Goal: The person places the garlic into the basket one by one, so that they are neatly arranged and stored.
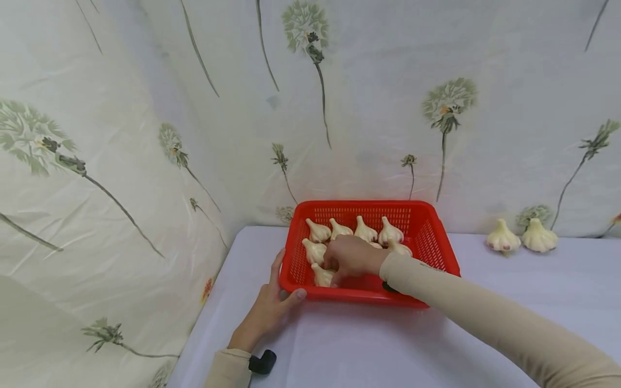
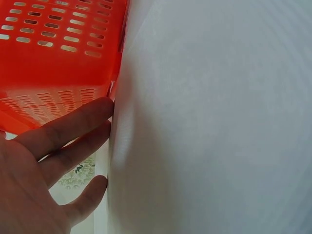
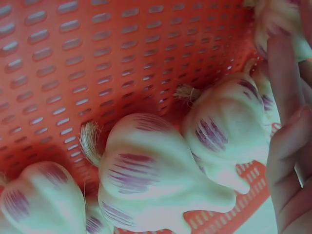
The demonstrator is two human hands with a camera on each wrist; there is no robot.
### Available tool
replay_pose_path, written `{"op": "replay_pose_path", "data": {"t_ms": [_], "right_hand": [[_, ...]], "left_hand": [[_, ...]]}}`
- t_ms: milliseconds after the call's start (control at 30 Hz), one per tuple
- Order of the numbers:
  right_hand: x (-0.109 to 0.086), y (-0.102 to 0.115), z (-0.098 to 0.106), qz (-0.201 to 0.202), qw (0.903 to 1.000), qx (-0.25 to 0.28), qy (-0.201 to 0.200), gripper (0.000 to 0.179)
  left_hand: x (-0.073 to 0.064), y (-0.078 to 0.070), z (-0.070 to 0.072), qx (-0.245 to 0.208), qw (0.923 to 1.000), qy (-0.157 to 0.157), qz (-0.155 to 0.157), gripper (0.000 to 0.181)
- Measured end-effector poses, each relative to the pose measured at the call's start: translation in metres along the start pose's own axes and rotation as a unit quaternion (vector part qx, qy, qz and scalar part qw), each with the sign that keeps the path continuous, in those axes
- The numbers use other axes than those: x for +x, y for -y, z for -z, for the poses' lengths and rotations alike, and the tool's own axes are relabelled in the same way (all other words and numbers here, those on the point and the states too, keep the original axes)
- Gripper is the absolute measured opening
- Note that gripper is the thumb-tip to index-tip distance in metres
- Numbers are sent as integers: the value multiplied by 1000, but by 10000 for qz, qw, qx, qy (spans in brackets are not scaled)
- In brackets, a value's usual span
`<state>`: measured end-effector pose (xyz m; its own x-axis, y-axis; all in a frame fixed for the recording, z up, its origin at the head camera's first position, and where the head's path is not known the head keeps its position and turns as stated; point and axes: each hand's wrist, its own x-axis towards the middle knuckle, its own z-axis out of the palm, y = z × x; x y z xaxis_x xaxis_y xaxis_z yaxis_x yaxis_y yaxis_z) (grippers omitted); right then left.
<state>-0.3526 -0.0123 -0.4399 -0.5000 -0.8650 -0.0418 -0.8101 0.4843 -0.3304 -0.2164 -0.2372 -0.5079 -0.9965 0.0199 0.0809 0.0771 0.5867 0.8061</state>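
A red plastic basket (image 1: 364,296) holds several garlic bulbs (image 1: 367,231) with pale skins; purple streaks show on the bulbs (image 3: 131,170) in the right wrist view. My right hand (image 1: 356,255) reaches down into it, fingers and thumb bent round a garlic bulb (image 1: 322,276) in the near left corner. In the right wrist view, a fingertip (image 3: 279,46) of this hand lies against a bulb (image 3: 282,24) at top right. My left hand (image 1: 268,308) touches the basket's near left corner from outside, its fingers (image 2: 73,124) extended beside the red wall (image 2: 53,63).
Two more garlic bulbs, one left (image 1: 503,238) and one right (image 1: 539,237), stand side by side at the back right of the white tabletop (image 1: 368,350). A curtain (image 1: 368,108) printed with dandelions hangs close behind the basket and along the left.
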Motion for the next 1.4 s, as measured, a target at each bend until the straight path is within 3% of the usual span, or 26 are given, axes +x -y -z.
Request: {"op": "replay_pose_path", "data": {"t_ms": [267, 667, 967, 1233, 1400], "right_hand": [[0, -2, -2, 489, 9977, -427, -172, 19], [-3, -3, 2, 367, 9991, -62, 210, 14], [-6, -1, 2, -24, 9995, 164, 255, 17], [-8, 1, 10, 28, 9996, 249, 93, 34], [-18, 2, 28, 34, 9992, 277, -302, 29]], "left_hand": [[0, 0, -4, 49, 10000, -31, -72, 95], [0, 1, -6, 72, 9998, -78, -180, 93], [0, 1, -7, 100, 9998, -30, -174, 94], [0, 1, -3, 228, 9994, -63, -259, 93], [0, 1, -1, 206, 9991, -99, -351, 93]]}}
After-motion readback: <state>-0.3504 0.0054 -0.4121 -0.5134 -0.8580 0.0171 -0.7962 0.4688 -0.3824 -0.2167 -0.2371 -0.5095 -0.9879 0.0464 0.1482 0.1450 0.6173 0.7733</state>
